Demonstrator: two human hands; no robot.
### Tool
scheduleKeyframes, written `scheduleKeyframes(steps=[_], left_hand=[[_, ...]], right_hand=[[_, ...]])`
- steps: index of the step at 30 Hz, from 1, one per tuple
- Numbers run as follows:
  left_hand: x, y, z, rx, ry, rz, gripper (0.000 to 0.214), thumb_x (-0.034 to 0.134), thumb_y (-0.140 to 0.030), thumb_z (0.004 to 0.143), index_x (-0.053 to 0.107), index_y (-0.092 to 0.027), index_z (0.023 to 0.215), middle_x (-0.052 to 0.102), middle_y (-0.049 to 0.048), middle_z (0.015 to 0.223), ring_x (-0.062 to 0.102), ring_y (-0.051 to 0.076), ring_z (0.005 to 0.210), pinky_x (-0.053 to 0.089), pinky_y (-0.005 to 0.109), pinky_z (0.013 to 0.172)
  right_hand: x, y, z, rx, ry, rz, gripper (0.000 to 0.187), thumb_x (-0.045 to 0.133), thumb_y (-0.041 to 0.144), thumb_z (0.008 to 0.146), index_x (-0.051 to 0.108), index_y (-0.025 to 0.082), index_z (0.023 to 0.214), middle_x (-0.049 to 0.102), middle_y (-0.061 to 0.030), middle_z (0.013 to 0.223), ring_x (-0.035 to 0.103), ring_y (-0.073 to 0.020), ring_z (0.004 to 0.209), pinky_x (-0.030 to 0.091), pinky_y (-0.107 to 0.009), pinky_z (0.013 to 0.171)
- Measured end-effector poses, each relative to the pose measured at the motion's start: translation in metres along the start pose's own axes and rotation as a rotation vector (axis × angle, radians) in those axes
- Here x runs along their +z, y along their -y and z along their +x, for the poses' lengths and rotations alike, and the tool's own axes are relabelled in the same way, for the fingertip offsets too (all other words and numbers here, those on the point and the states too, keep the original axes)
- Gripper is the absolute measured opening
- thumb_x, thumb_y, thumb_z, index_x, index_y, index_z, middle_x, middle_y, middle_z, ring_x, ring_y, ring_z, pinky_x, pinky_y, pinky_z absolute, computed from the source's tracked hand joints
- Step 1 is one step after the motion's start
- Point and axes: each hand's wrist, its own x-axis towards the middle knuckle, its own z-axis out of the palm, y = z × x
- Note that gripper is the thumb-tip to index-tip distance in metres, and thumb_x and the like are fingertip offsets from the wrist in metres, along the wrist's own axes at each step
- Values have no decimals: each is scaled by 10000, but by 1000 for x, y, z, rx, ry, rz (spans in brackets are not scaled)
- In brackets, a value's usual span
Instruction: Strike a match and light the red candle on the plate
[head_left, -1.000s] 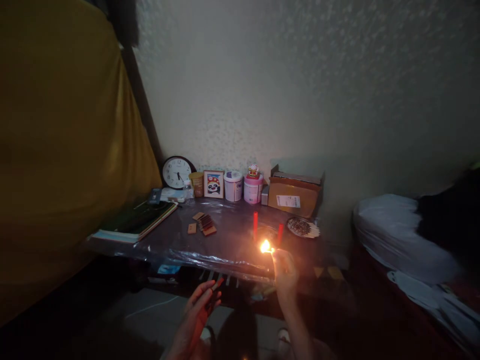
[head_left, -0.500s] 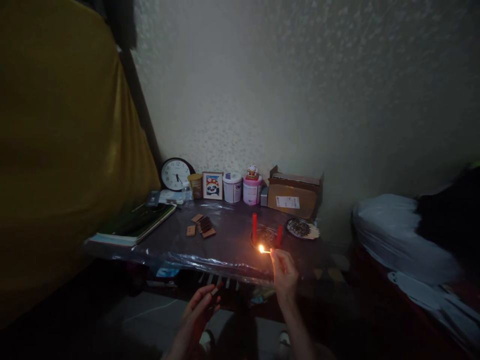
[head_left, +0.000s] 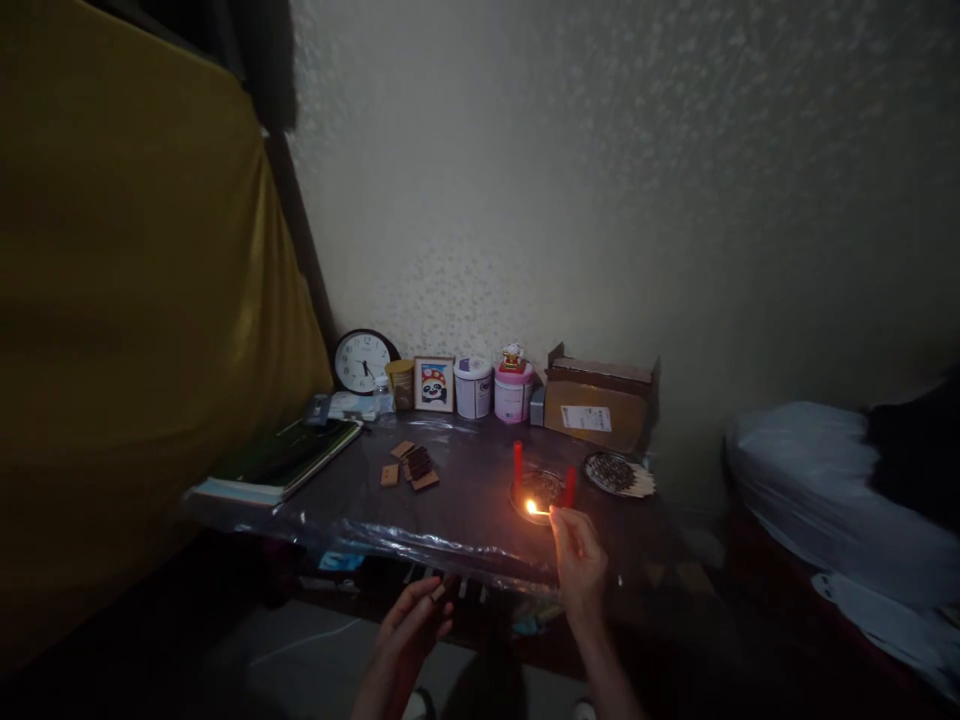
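Observation:
Between the thumb and fingers of my right hand [head_left: 581, 560] is a burning match [head_left: 543, 513], held level with its flame to the left. The flame is at the near edge of a round dish [head_left: 541, 518] on the table. Two red candles [head_left: 517, 465] stand upright at this dish, and neither shows a flame. My left hand [head_left: 405, 625], lower and in front of the table edge, is closed around a small brown matchbox [head_left: 439, 592], mostly hidden by the fingers. Many loose matches [head_left: 641, 483] lie on a second plate [head_left: 596, 482] to the right.
Several small brown flat boxes [head_left: 414, 467] lie mid-table. Along the wall stand a clock [head_left: 363, 361], a panda picture [head_left: 433, 385], two tins [head_left: 473, 388] and a cardboard box [head_left: 598, 405]. A book [head_left: 281, 460] is at left, beside a yellow curtain [head_left: 150, 300].
The whole scene sits slightly lower and further right in view. The match is still burning in my right hand near the dish. My left hand keeps hold of the matchbox.

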Motion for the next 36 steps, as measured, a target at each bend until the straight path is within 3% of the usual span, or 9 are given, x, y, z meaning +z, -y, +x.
scheduleKeyframes(steps=[10,22,28,36], left_hand=[[46,-24,36,80,135,-81,253,716,-286,663,652,-177,882,675,86,1062,643,192,822,485,322,768],[72,-28,86,135,231,-87,245,705,-280,681,635,-170,888,686,90,1031,645,179,804,490,312,752],[71,-26,101,129,213,-104,282,735,-281,640,642,-169,881,702,68,952,649,171,777,502,299,730],[58,-22,110,137,212,-113,266,718,-275,665,647,-173,900,697,72,970,652,174,786,502,297,733]], right_hand=[[12,-3,21,-34,20,10,164,588,306,786,657,166,736,641,-40,734,599,-168,698,487,-288,661],[22,-17,40,-13,24,54,152,596,297,780,666,163,779,656,-45,782,601,-176,759,478,-312,736],[31,-26,50,140,-4,45,242,594,390,746,669,161,763,682,-55,750,621,-188,713,488,-313,679],[30,-4,63,271,30,11,253,609,427,716,639,182,774,678,-39,744,622,-195,708,481,-299,642]])
